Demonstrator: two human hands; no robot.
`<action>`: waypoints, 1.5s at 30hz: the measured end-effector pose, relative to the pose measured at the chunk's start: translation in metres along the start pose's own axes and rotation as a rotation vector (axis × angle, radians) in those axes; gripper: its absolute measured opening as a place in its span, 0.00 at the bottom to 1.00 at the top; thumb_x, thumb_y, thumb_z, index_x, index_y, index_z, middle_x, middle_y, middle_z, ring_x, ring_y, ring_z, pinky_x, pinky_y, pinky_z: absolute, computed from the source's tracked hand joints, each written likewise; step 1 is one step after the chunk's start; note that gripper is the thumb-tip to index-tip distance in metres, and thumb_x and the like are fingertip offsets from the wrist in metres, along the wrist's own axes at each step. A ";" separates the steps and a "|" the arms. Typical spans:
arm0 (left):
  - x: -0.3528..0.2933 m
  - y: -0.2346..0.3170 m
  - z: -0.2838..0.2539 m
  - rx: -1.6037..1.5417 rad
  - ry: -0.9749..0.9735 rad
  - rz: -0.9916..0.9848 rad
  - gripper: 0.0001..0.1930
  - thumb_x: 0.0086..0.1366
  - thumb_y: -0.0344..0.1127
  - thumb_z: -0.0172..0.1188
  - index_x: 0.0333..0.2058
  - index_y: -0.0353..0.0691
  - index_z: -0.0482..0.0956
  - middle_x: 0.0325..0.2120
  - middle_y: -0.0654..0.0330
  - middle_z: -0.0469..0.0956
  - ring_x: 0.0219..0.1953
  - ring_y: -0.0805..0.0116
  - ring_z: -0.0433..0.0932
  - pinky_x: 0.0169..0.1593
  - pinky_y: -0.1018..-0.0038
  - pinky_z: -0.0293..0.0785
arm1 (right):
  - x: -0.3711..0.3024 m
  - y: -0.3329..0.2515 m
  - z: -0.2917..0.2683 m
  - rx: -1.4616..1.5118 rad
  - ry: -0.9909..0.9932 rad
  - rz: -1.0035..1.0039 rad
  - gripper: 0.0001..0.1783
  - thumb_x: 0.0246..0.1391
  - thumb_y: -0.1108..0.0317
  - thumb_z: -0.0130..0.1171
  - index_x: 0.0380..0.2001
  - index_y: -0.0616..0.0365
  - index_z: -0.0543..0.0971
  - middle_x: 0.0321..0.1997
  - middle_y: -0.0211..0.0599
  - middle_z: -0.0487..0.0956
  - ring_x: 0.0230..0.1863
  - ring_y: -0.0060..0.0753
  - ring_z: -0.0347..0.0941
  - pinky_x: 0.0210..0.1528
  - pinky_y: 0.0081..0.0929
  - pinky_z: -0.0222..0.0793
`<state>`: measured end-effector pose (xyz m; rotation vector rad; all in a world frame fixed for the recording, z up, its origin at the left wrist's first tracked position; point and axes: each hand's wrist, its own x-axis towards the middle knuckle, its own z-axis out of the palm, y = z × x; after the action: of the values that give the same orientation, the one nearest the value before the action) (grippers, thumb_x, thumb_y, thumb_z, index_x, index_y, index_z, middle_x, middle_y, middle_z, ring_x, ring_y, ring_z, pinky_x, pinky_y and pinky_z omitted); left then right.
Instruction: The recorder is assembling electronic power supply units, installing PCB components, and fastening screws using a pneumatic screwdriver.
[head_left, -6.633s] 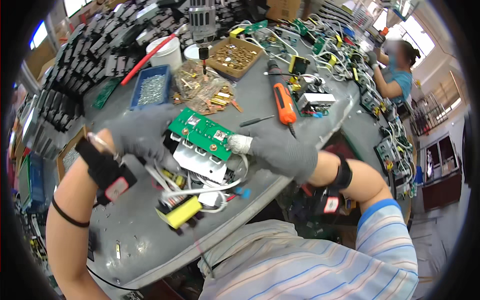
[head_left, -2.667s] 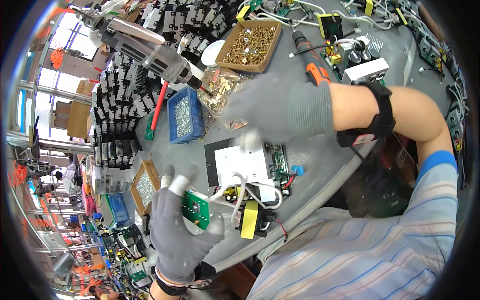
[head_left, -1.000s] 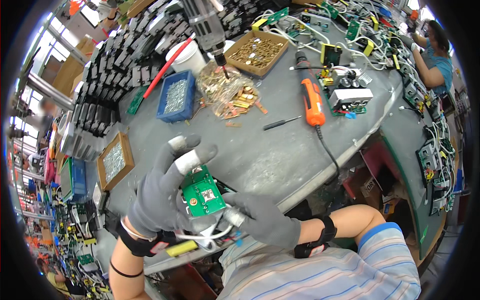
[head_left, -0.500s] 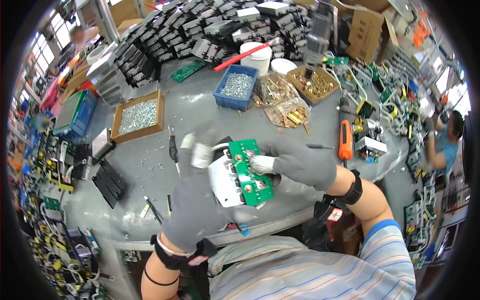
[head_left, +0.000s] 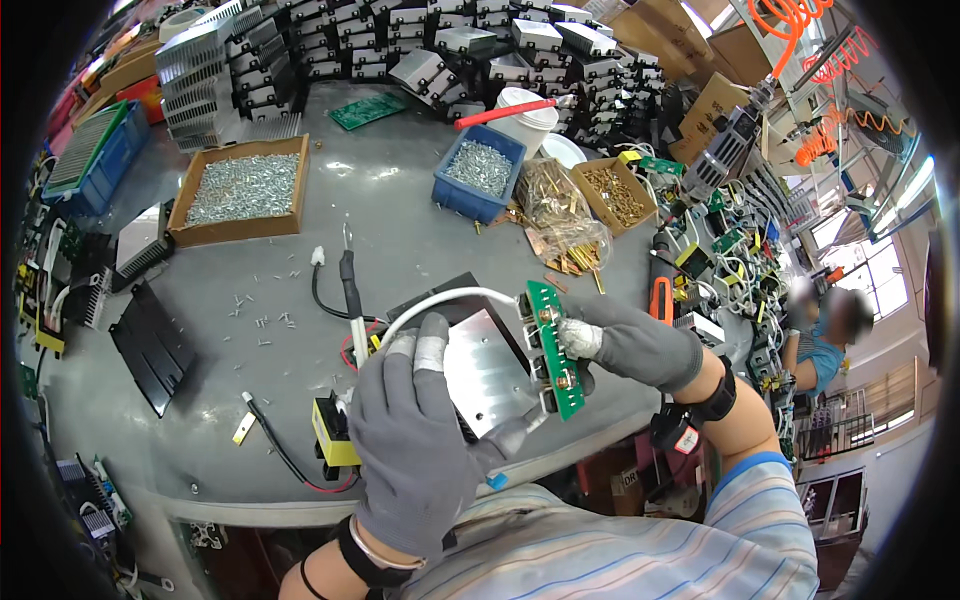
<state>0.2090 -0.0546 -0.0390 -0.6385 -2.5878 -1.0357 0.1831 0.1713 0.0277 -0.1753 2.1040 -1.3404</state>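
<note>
Right grey-gloved hand (head_left: pixel 640 345): is gripping a green rectangular circuit board (head_left: pixel 556 360) between thumb and fingers.
Circuit board: is standing steeply on edge, at the right hand's nine o'clock.
Left grey-gloved hand (head_left: pixel 415 440): is resting, apart from the right, by a flat silver metal plate (head_left: pixel 487 370); cannot tell whether it is clamping; the board is lying toward its two o'clock.
Black-and-yellow blocky component (head_left: pixel 335 432): is sitting at the left hand's nine o'clock.

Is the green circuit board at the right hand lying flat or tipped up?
Tipped up: the green circuit board, pinched by the right hand, shows as a narrow strip, its components toward the silver metal plate.
</note>
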 end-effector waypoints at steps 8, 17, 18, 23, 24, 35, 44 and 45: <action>0.022 -0.030 -0.001 -0.087 -0.044 0.225 0.46 0.33 0.49 0.71 0.50 0.27 0.66 0.39 0.48 0.69 0.40 0.50 0.70 0.43 0.60 0.70 | -0.004 0.005 0.002 0.159 -0.002 0.136 0.28 0.62 0.49 0.44 0.56 0.60 0.63 0.39 0.33 0.74 0.35 0.20 0.70 0.35 0.19 0.65; 0.038 -0.033 0.005 -0.073 -0.146 0.205 0.46 0.33 0.48 0.71 0.51 0.27 0.65 0.39 0.49 0.69 0.43 0.51 0.69 0.47 0.61 0.68 | 0.011 0.016 0.006 -0.299 0.236 -0.044 0.23 0.63 0.54 0.45 0.56 0.55 0.67 0.24 0.28 0.74 0.22 0.14 0.67 0.27 0.17 0.66; 0.039 -0.033 0.005 -0.092 -0.150 0.199 0.46 0.33 0.48 0.71 0.51 0.27 0.64 0.38 0.49 0.69 0.43 0.51 0.69 0.47 0.61 0.68 | 0.015 0.014 0.006 -0.247 0.237 -0.135 0.23 0.63 0.54 0.45 0.56 0.55 0.67 0.26 0.28 0.75 0.21 0.13 0.68 0.24 0.17 0.65; 0.040 -0.031 0.004 -0.074 -0.063 0.204 0.40 0.36 0.44 0.70 0.49 0.31 0.69 0.38 0.51 0.71 0.41 0.53 0.71 0.43 0.64 0.70 | 0.014 -0.007 0.002 -0.213 0.170 0.232 0.20 0.63 0.56 0.45 0.53 0.57 0.68 0.29 0.30 0.73 0.27 0.20 0.68 0.29 0.20 0.67; 0.040 -0.031 0.004 -0.075 -0.074 0.198 0.40 0.36 0.45 0.70 0.49 0.31 0.69 0.38 0.51 0.71 0.42 0.52 0.71 0.44 0.64 0.69 | 0.013 -0.012 0.002 -0.222 0.149 0.198 0.20 0.63 0.56 0.45 0.53 0.57 0.68 0.29 0.30 0.73 0.27 0.20 0.68 0.29 0.20 0.67; 0.038 -0.034 0.005 -0.084 -0.157 0.210 0.49 0.33 0.50 0.72 0.53 0.28 0.63 0.41 0.49 0.67 0.45 0.53 0.68 0.47 0.62 0.68 | 0.013 -0.027 0.009 -0.333 0.180 -0.157 0.17 0.63 0.64 0.44 0.50 0.61 0.68 0.36 0.40 0.75 0.37 0.28 0.72 0.40 0.28 0.68; 0.037 -0.027 0.010 -0.087 -0.112 0.186 0.53 0.25 0.48 0.76 0.53 0.31 0.63 0.38 0.52 0.70 0.37 0.56 0.70 0.41 0.65 0.69 | 0.021 0.003 -0.010 -0.312 0.190 -0.025 0.18 0.61 0.59 0.47 0.46 0.62 0.71 0.32 0.43 0.75 0.29 0.31 0.72 0.32 0.28 0.68; 0.037 -0.027 0.010 -0.109 -0.116 0.186 0.52 0.26 0.48 0.76 0.52 0.31 0.63 0.38 0.52 0.69 0.37 0.57 0.71 0.40 0.66 0.70 | 0.022 0.005 -0.012 -0.347 0.173 0.026 0.18 0.61 0.59 0.47 0.46 0.62 0.71 0.31 0.44 0.75 0.29 0.32 0.73 0.32 0.28 0.68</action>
<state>0.1628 -0.0540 -0.0461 -0.9733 -2.5215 -1.1137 0.1604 0.1731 0.0176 -0.1792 2.4668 -0.9958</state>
